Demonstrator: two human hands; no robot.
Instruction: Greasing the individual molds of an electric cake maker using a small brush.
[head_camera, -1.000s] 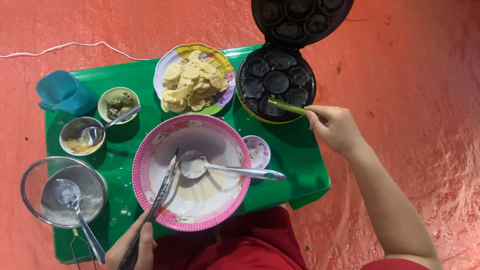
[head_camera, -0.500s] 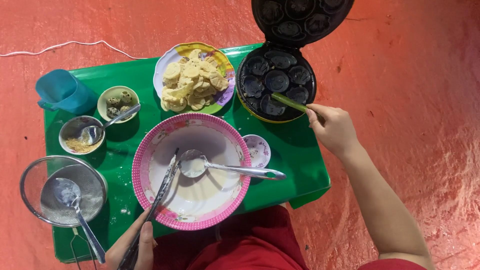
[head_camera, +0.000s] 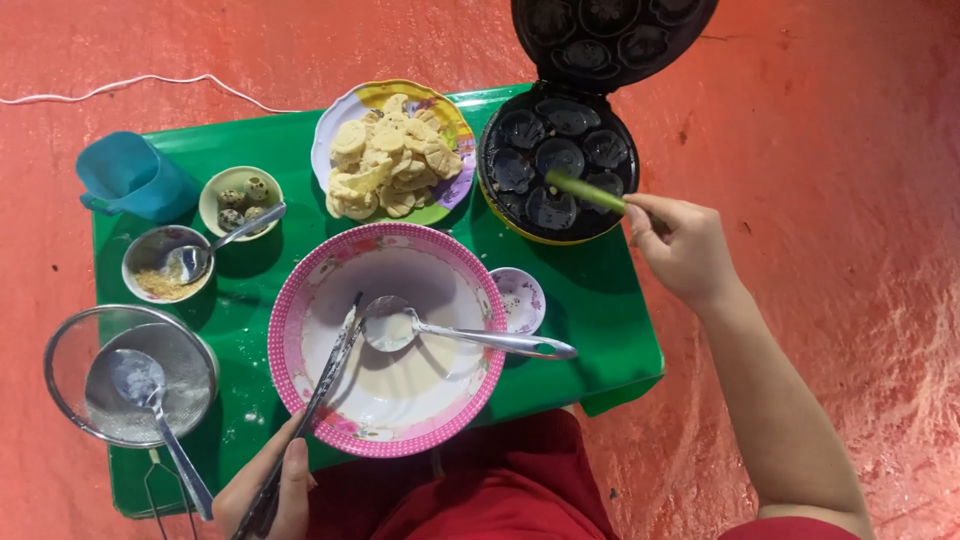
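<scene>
The right hand (head_camera: 682, 245) is pinching a green brush (head_camera: 586, 192), fingers closed around its handle, its tip just beyond them over the open mould pan (head_camera: 558, 168); light, even strokes would suit. The left hand (head_camera: 270, 490) is gripping tongs (head_camera: 318, 395) resting in the pink batter bowl (head_camera: 290, 330).

Single head-worn view, looking straight down at close range onto the low green plastic table (head_camera: 590, 310)

Bright, even light; sharp focus
</scene>
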